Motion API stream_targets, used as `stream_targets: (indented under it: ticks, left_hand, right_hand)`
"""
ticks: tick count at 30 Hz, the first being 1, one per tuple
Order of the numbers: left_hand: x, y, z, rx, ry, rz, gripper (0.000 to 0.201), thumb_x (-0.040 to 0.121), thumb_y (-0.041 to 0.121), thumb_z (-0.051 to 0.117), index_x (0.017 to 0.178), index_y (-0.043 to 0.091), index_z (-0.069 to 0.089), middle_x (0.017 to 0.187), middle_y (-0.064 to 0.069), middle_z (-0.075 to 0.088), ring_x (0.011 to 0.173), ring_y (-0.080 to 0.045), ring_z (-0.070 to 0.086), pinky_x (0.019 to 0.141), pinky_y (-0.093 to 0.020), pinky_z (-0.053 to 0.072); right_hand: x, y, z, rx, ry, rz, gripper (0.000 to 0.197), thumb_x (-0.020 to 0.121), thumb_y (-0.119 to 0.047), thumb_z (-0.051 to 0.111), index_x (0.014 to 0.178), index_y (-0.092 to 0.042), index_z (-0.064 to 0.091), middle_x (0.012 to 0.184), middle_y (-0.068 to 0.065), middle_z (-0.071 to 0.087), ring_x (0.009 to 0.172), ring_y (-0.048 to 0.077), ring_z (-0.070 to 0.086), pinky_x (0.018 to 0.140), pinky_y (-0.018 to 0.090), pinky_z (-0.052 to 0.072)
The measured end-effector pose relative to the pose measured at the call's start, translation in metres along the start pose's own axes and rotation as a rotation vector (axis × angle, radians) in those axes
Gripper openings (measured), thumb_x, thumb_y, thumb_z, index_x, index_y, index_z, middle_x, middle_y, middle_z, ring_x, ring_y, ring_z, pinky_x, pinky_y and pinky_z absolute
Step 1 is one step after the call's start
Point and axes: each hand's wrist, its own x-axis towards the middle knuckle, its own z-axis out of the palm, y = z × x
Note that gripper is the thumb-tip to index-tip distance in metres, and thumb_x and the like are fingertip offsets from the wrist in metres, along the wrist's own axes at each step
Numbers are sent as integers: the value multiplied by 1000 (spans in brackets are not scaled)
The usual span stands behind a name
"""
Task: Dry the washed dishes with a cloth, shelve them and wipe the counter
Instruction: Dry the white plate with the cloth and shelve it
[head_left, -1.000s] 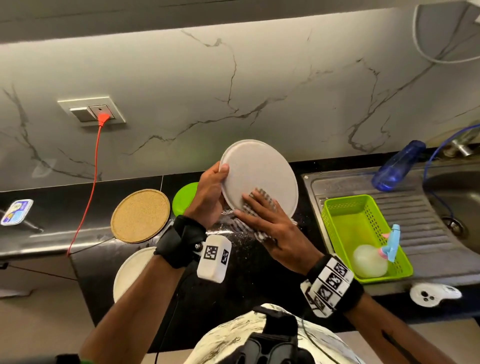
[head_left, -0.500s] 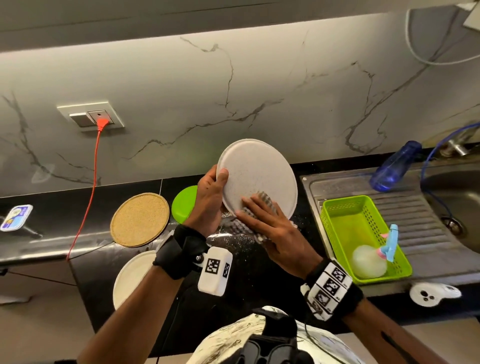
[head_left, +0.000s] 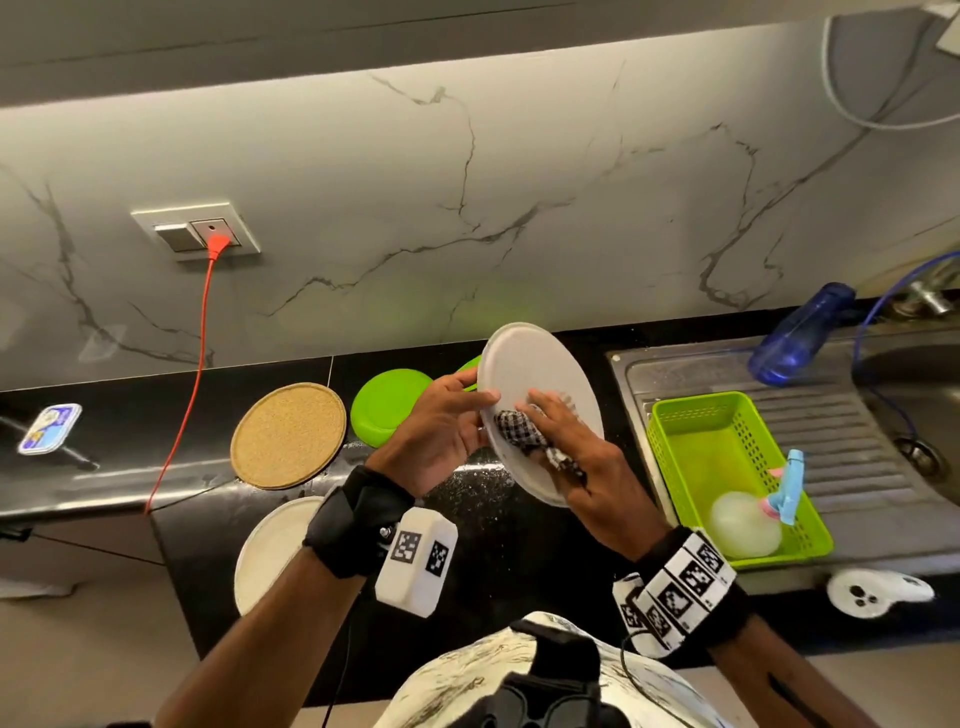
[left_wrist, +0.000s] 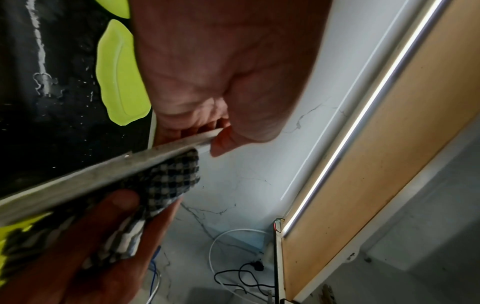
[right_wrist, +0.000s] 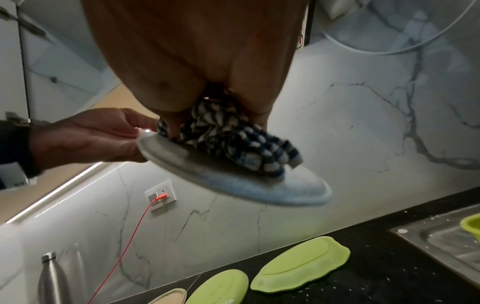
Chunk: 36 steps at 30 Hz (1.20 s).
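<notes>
Clutching bunched checked cloth (head_left: 519, 430) against pale plate (head_left: 540, 366) (right hand (head_left: 584, 462)), left hand (head_left: 441, 426) pinching rim.

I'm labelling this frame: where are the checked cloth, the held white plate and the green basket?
checked cloth (head_left: 514, 428), head view, bunched middle.
white plate (head_left: 530, 364), head view, bare upper face.
green basket (head_left: 701, 399), head view, far rim.

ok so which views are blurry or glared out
head view: sharp, wide-angle bowing, wet glare on the black counter; left wrist view: LED strip blown out, white plate rim smeared; right wrist view: checked cloth and the plate's far edge motion-blurred, wall socket clear.
</notes>
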Motion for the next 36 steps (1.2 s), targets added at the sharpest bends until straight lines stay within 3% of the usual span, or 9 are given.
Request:
stream_targets:
  ticks: [5,11,15,19,24,28,30,33,36]
  left_hand:
    - [-5,-4,-6,49,-16,24,59,91,5,64,147,9,48,131,-14,66,115,-32,65,83,-45,63]
    - [-8,-14,-11,21,79,-26,55,93,4,62,147,11,49,138,-18,62,116,-35,65,77,-48,64]
    - [-10,-10,-16,-89,16,-83,57,93,0,61,148,4,45,131,-23,63,98,-28,71,71,-39,65]
    - [-15,-9,-18,-87,-52,-93,49,97,-8,52,144,5,50,123,-19,67,95,-27,72,72,-37,65]
    - [-11,-17,-12,-29,88,-26,56,90,-8,60,142,6,49,113,-18,72,92,-27,73,73,-39,64]
    - [-8,-19,-14,67,229,57,45,93,-9,59,135,5,54,109,-13,75,92,-28,74,65,-35,62]
    - [-7,-16,-19,83,294,89,49,93,-10,60,140,0,49,116,-15,73,100,-30,73,65,-37,63]
    - [-9,-11,-23,89,326,108,52,93,-10,60,142,-2,46,125,-17,70,108,-32,71,69,-43,65]
    - [-8,-13,-20,90,324,125,52,93,-8,61,142,-1,47,126,-17,69,114,-36,69,74,-46,64]
  right_hand:
    - [-7,40,-15,-7,57,87,70,95,2,58,156,-28,42,166,-9,31,157,10,18,127,49,21]
    - [-7,52,-13,-48,69,144,65,99,-3,61,155,-30,43,165,-8,33,156,6,19,127,42,21]
    - [-4,51,-11,-24,96,149,61,101,-7,61,154,-31,45,164,-8,35,155,6,22,126,37,22]
    - [1,44,-8,3,104,156,59,101,-7,61,154,-28,45,164,-5,36,155,11,24,126,45,24]
    - [-5,-11,15,21,-110,5,72,97,-8,61,158,-36,35,168,-16,21,157,3,9,129,36,10]
    - [-19,-14,29,-115,-198,-70,78,98,1,57,160,-37,30,170,-13,16,159,9,4,129,51,12]
    - [-28,8,21,-103,-151,-46,73,98,1,53,159,-33,33,170,-12,19,158,10,9,129,49,14]
    - [-37,43,8,36,32,143,68,99,2,60,155,-32,42,165,-16,30,156,8,19,127,48,22]
    - [-30,40,14,53,130,198,66,100,1,61,154,-31,44,164,-15,33,156,7,20,125,47,25]
